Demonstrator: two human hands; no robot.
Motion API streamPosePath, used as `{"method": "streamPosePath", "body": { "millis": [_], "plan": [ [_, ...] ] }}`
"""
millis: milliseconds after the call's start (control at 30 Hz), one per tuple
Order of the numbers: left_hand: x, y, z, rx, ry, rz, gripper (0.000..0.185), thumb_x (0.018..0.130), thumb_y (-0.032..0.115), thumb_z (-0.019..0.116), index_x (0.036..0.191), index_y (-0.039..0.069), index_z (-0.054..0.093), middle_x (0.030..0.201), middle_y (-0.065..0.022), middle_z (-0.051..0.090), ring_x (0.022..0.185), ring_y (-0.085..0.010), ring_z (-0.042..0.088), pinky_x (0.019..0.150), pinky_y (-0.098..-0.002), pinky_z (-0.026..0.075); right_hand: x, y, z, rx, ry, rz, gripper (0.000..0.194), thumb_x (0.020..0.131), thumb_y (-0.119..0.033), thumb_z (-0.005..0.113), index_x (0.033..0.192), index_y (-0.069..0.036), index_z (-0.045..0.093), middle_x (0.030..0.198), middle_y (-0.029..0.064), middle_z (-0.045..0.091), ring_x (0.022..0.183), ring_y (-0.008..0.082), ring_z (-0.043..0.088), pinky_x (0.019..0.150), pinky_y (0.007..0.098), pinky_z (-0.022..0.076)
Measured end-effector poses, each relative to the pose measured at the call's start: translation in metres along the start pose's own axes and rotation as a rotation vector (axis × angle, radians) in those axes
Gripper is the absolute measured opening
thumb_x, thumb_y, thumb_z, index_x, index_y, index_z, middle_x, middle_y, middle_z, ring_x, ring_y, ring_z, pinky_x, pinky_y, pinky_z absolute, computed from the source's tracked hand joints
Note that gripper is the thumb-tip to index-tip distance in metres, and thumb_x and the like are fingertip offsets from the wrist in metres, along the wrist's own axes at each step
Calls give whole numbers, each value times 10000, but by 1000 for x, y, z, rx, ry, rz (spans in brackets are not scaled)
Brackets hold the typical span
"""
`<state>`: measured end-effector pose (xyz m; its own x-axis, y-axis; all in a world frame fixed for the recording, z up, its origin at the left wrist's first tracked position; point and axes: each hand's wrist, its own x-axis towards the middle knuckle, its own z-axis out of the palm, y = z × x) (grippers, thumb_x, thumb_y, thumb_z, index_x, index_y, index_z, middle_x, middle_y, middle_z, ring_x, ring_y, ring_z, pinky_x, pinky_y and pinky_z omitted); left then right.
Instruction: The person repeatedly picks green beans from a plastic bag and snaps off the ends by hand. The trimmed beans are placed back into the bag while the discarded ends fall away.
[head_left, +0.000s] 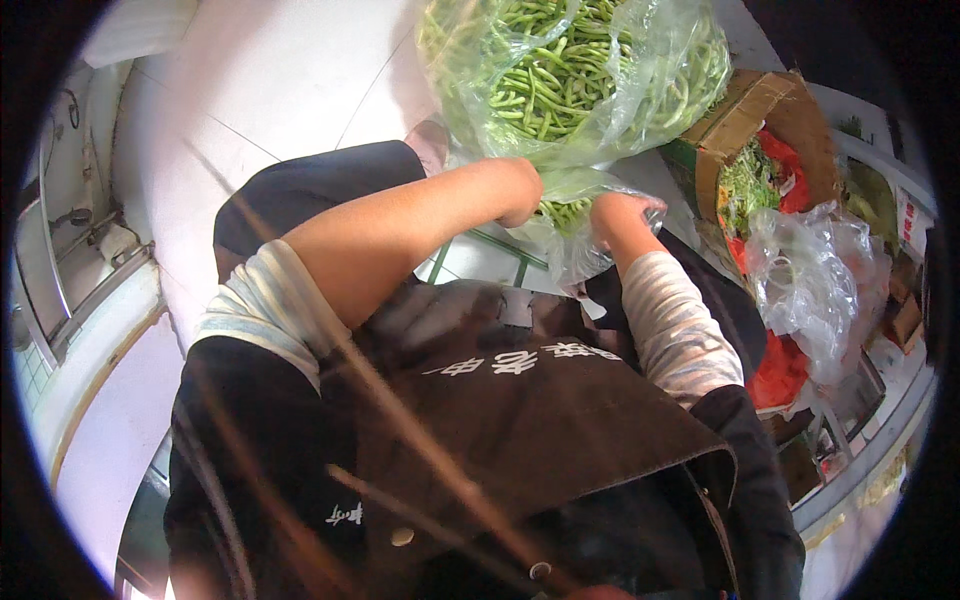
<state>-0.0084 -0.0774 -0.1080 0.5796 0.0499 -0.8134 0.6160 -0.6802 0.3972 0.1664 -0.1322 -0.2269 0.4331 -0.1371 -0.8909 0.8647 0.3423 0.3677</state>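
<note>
A large clear plastic bag (667, 82), full of long green beans (555, 94), lies on the floor in front of me. Nearer to my lap is a smaller clear bag (577, 259) with some green beans in it. My left hand (523, 195) is at this small bag's left side, its fingers curled down and mostly hidden. At the right side, my right hand (626, 214) has the bag's film around and over its fingers, so the fingers are partly covered. Whether the large and small bags touch cannot be told.
An open cardboard box (720, 112) to the right holds greens and red plastic. Crumpled clear bags (806, 285) lie beside it, above another red bag (780, 375). My knees flank the small bag. A metal-framed structure (60, 300) stands at the far left.
</note>
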Motion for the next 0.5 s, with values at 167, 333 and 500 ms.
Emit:
{"method": "streamPosePath", "body": {
  "millis": [167,333,500],
  "plan": [
    [5,8,3,98,-81,35,197,743,87,642,898,33,749,969,-190,712,914,-347,690,778,-421,554,-23,24,-4,97,194,-196,388,783,-244,718,1158,-154,681,1211,102,629,1099,331,611,930,596,423],
    [0,25,4,67,78,6,196,736,111,669,903,75,764,951,-141,728,904,-307,700,757,-402,562,-146,47,-31,108,818,-782,213,684,-166,661,848,-74,761,823,212,695,800,378,689,742,413,549],
    [-47,61,-44,-12,23,30,309,746,169,743,1051,122,743,1079,-56,717,988,-238,691,783,-387,563,-131,62,-87,571,1393,-930,220,803,-174,580,941,-97,733,883,177,697,846,353,678,755,414,544]
  ]
}}
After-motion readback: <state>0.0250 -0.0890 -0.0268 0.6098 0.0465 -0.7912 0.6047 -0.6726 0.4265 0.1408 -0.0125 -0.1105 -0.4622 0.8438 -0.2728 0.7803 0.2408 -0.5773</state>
